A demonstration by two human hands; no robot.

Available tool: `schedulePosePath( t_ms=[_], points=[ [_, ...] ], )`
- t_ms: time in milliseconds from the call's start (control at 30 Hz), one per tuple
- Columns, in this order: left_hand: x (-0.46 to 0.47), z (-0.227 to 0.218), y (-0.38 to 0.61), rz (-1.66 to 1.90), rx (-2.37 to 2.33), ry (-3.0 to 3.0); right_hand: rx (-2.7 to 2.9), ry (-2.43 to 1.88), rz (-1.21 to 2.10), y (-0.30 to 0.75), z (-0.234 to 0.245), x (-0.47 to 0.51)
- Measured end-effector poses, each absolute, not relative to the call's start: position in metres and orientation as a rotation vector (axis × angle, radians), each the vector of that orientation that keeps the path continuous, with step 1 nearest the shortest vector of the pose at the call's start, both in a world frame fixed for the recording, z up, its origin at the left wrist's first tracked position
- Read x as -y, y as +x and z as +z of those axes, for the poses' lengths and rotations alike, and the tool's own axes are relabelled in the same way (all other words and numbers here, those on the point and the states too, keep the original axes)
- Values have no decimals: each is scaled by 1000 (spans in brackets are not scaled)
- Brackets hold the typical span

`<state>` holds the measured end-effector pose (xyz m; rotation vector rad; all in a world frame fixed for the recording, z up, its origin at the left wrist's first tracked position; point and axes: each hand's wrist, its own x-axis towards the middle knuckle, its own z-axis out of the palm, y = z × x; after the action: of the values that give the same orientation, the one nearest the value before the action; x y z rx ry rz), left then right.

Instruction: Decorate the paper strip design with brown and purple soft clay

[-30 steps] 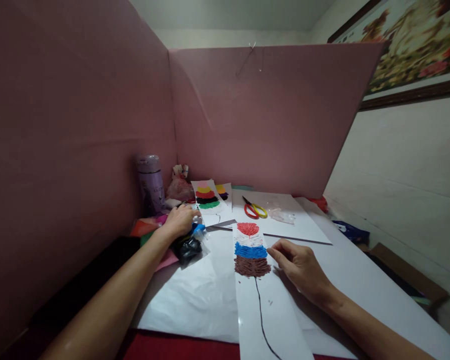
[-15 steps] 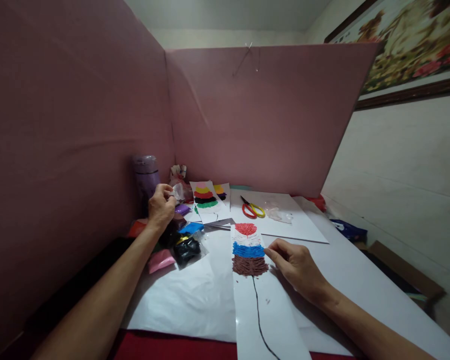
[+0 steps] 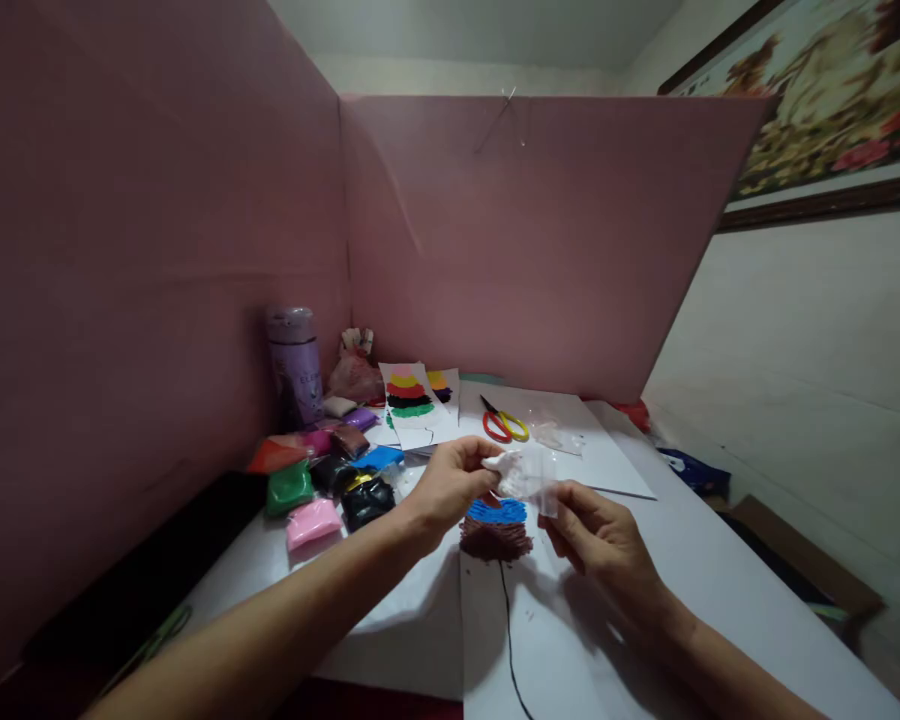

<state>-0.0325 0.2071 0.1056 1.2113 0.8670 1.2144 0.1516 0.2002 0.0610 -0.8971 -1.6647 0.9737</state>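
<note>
A small clear plastic bag with white clay (image 3: 521, 474) is held up between both hands, above a white paper strip (image 3: 487, 620). My left hand (image 3: 454, 478) pinches the clay end of the bag, fingers closed. My right hand (image 3: 596, 530) grips the bag's flat right edge between thumb and fingers. On the strip below, blue and brown clay bands (image 3: 495, 540) show above a thin black line; the strip's upper part is hidden behind the left hand and bag.
To the left lie several bagged clays, including green (image 3: 290, 488), pink (image 3: 313, 524) and black (image 3: 369, 502). A purple bottle (image 3: 296, 365) stands behind them. Farther back are a striped clay card (image 3: 411, 400), scissors (image 3: 504, 422) and a plastic bag (image 3: 555, 432).
My left hand has come from the clay packets at the back left to the middle, carrying the bag of white clay. My right hand has left the strip and now grips the bag too.
</note>
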Motion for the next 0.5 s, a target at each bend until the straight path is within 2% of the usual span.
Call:
schedulePosePath(
  t_ms=[233, 500],
  points=[
    [-207, 88, -41, 1248, -892, 1240, 1637, -921, 1044, 148, 64, -197],
    [-205, 91, -53, 1370, -986, 1250, 1606, -934, 998, 149, 61, -203]
  ],
)
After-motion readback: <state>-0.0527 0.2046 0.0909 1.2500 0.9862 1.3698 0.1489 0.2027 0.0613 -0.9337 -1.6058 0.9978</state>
